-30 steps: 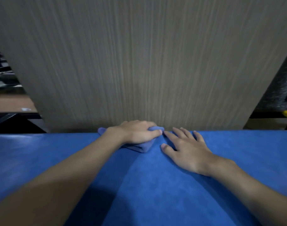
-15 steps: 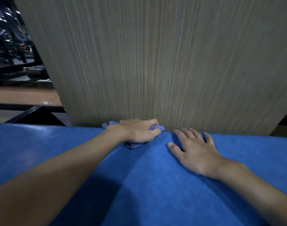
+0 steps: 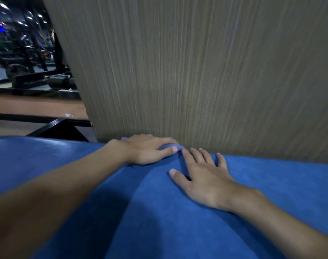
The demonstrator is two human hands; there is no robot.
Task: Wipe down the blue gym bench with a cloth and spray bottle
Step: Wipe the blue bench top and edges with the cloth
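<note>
While your left hand (image 3: 148,150) has its fingers curled over the cloth (image 3: 170,147), wadding it under the palm with only a purple sliver poking out past the thumb tip, it's right at the far edge of the blue bench (image 3: 178,221), knuckles just about against the wood-grain panel (image 3: 196,71). Just right of that thumb your right hand (image 3: 202,176) lies flat, fingers spread wide, holding nothing, index tip nearly touching the cloth. My worry: wadded like that it probably only cleans a thin strip, and a push forward could drop it down behind the bench edge. Spray bottle's nowhere in view.
</note>
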